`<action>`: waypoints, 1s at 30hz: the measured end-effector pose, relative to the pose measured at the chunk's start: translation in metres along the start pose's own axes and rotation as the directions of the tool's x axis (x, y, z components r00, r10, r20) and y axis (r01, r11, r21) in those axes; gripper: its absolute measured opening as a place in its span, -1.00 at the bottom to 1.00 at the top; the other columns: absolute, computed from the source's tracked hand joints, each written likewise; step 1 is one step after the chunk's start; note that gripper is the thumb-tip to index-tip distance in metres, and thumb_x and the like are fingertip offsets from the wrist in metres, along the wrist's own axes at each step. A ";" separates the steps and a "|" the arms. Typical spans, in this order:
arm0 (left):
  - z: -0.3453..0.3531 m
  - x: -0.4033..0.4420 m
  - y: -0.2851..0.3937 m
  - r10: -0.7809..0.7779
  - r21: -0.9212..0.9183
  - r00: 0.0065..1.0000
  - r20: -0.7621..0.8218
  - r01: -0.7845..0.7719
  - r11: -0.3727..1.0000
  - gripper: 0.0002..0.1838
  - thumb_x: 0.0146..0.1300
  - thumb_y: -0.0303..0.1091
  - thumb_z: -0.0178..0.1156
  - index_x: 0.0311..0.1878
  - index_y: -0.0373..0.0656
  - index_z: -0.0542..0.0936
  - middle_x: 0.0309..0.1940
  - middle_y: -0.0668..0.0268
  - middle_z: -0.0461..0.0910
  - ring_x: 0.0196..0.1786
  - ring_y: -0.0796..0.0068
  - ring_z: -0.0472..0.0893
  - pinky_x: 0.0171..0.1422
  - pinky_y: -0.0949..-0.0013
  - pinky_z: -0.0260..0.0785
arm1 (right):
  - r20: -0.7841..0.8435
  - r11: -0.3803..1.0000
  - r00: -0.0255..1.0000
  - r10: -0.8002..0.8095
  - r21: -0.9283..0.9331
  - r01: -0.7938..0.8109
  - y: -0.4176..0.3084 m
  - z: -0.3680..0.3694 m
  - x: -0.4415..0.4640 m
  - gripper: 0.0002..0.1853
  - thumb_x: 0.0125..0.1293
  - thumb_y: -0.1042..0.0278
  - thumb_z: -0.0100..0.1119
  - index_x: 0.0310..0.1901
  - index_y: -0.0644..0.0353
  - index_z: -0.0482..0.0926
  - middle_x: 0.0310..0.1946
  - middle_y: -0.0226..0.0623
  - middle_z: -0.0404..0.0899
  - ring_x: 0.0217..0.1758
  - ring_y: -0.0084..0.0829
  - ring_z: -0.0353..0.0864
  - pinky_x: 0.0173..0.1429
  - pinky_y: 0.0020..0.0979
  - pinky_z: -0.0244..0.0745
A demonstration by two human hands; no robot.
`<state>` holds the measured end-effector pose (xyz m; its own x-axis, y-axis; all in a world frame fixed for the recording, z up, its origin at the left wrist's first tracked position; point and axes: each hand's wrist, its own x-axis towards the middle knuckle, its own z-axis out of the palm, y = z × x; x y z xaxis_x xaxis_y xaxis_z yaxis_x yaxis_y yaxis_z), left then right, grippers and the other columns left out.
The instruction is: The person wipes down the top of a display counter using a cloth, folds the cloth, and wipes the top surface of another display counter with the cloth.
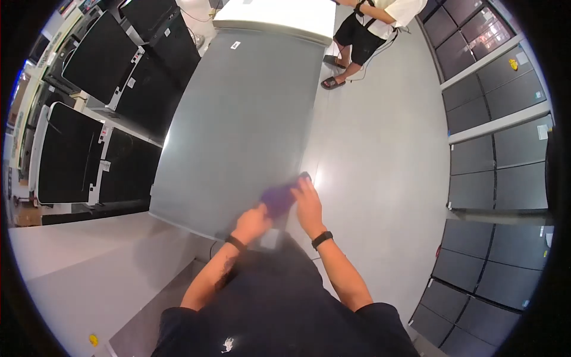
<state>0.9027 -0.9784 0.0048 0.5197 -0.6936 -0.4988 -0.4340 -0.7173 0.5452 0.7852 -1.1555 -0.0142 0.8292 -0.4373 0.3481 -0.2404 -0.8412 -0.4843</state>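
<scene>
A dark purple cloth (278, 201), smeared by motion, is stretched between my two hands near the front right edge of a large grey panel-like surface (238, 113). My left hand (253, 224) is closed, with its fingers on the lower left end of the cloth. At the upper right end, my right hand (308, 205) has its fingers bent around the cloth, close to the panel's right edge. Black bands circle both wrists. A small white label (235, 45) sticks to the far part of the panel. Whether the cloth touches the panel I cannot tell.
Black appliance panels (101, 59) stand along the left. Dark grey cabinet-like units (493, 172) line the right side. Beyond the panel is a bright white surface (276, 15), with another person (363, 35) in black shorts standing beside it. Pale floor (380, 149) runs along the right.
</scene>
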 end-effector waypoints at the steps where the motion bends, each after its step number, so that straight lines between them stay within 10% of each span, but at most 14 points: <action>1: -0.002 0.005 -0.001 0.006 -0.007 1.000 0.017 -0.006 1.000 -0.63 0.14 -0.15 0.26 -0.07 -0.15 0.48 -0.30 -0.01 0.69 -0.16 -0.16 0.66 -0.05 -0.10 0.49 | 0.018 1.000 1.000 0.008 0.020 -0.008 0.010 0.011 0.007 -0.68 0.21 0.61 0.10 0.00 0.17 0.63 0.26 -0.04 0.50 0.42 0.00 0.38 0.43 -0.12 0.36; 12: -0.028 0.007 -0.038 0.051 -0.346 0.980 0.190 0.018 0.938 -0.62 0.13 -0.11 0.30 -0.08 -0.13 0.53 -0.32 0.15 0.71 -0.28 0.30 0.72 -0.20 0.26 0.53 | 0.388 0.973 0.894 0.224 -0.144 -0.181 -0.033 0.026 0.006 -0.55 0.21 0.45 0.16 0.17 0.24 0.50 0.35 0.08 0.37 0.44 0.07 0.31 0.43 -0.01 0.32; 16: -0.018 0.008 -0.026 0.099 -0.180 0.994 0.053 -0.088 0.980 -0.62 0.08 -0.18 0.29 -0.10 -0.22 0.56 -0.24 -0.01 0.70 -0.12 -0.05 0.69 -0.05 0.03 0.52 | 0.460 0.978 0.867 0.194 -0.163 -0.132 -0.052 0.024 -0.019 -0.52 0.21 0.44 0.17 0.21 0.26 0.47 0.35 0.10 0.37 0.45 0.07 0.31 0.44 0.00 0.30; 30: 0.009 -0.014 -0.011 -0.042 -0.164 0.990 -0.138 0.019 0.986 -0.69 0.12 -0.18 0.23 -0.12 -0.09 0.47 -0.37 0.08 0.67 -0.25 -0.09 0.66 -0.15 -0.10 0.49 | 0.536 0.992 0.837 0.108 -0.113 -0.056 -0.035 0.018 0.011 -0.51 0.15 0.46 0.20 0.17 0.28 0.50 0.42 0.07 0.28 0.53 0.07 0.19 0.52 -0.02 0.22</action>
<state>0.8935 -0.9610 0.0001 0.6341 -0.6467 -0.4240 -0.2969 -0.7099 0.6387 0.8121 -1.1255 -0.0078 0.9387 -0.2866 -0.1917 -0.3419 -0.8461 -0.4089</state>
